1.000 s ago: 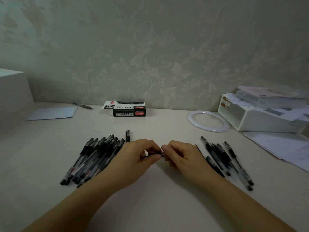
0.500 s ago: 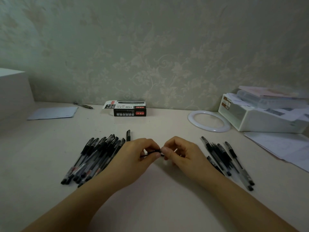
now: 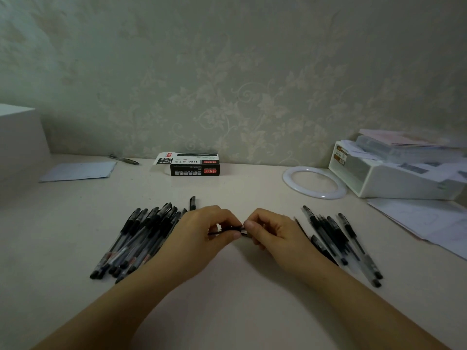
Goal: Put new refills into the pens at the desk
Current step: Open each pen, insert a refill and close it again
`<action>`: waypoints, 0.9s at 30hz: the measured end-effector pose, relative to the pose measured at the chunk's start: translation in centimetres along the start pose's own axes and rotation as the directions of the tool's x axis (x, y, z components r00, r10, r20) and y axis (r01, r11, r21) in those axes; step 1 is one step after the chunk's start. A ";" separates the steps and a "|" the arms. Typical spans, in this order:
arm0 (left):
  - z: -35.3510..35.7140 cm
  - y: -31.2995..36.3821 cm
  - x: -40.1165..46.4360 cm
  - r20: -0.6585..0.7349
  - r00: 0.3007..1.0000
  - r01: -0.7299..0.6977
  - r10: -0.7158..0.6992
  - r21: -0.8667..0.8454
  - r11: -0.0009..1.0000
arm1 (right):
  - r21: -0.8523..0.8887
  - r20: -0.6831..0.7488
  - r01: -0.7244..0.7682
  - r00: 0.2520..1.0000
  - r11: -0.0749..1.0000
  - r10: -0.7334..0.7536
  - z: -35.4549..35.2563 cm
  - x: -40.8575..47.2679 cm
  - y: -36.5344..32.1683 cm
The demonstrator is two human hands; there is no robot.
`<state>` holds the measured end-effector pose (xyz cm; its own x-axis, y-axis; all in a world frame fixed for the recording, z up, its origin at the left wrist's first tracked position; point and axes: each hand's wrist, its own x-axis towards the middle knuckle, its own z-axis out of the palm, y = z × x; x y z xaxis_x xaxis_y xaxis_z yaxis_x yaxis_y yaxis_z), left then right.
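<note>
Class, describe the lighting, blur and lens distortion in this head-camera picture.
Head view: dim, even light, greenish cast; soft shadows under the left hand and right hand; right pens slightly blurred; wide-angle bending of desk edges.

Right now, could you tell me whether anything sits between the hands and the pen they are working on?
Nothing visible does. The left hand and right hand already pinch the pen between them above the desk; the pen piles lie off to either side.
</note>
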<state>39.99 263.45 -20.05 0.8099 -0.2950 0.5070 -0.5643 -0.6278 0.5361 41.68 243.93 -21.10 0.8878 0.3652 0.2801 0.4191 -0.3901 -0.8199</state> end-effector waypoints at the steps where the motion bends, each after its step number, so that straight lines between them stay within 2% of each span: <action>1: 0.0 0.0 0.0 -0.006 1.000 0.003 -0.003 0.000 1.000 | 0.004 -0.001 -0.003 1.000 1.000 0.003 0.0 0.0 0.0; 4: 0.0 0.1 0.0 -0.025 1.000 0.017 -0.018 -0.006 1.000 | 0.020 -0.038 -0.005 0.999 1.000 0.006 0.2 -0.1 -0.2; 6: 0.0 0.1 0.0 -0.062 0.997 0.041 -0.041 -0.001 0.999 | 0.035 -0.114 0.002 0.993 0.999 0.002 0.3 0.0 -0.3; 8: -0.3 0.0 0.1 -0.107 0.991 0.081 -0.078 0.026 0.996 | -0.052 -0.204 -0.012 0.979 0.999 0.001 0.2 0.2 -0.1; 10: -0.5 -0.2 0.2 -0.132 0.984 0.126 -0.121 0.029 0.992 | -0.221 -0.249 -0.031 0.968 0.975 -0.026 -0.1 0.3 0.2; 13: -0.6 -0.4 0.2 -0.127 0.978 0.168 -0.165 0.017 0.986 | -0.403 -0.167 -0.025 0.985 0.915 -0.046 0.0 0.3 0.7; 16: -0.4 -0.2 0.1 -0.103 0.980 0.170 -0.168 0.018 0.985 | -0.484 -0.095 -0.016 0.995 0.875 -0.034 0.6 0.3 1.0; 19: -0.4 -0.3 0.0 -0.065 0.986 0.158 -0.155 0.047 0.986 | -0.471 -0.072 0.008 0.996 0.882 -0.047 0.7 0.2 1.1; 23: -0.7 -0.6 0.0 -0.029 0.990 0.141 -0.139 0.092 0.986 | -0.298 -0.135 0.006 0.990 0.955 -0.049 0.1 0.2 0.8; 27: -0.7 -0.6 0.0 0.007 0.992 0.125 -0.126 0.109 0.986 | -0.264 -0.139 0.030 0.988 0.964 -0.068 0.0 0.2 0.7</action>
<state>40.24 264.31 -19.89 0.8758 -0.2185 0.4304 -0.4381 -0.7343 0.5186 42.21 243.73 -21.65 0.8748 0.2698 0.4023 0.4805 -0.5884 -0.6503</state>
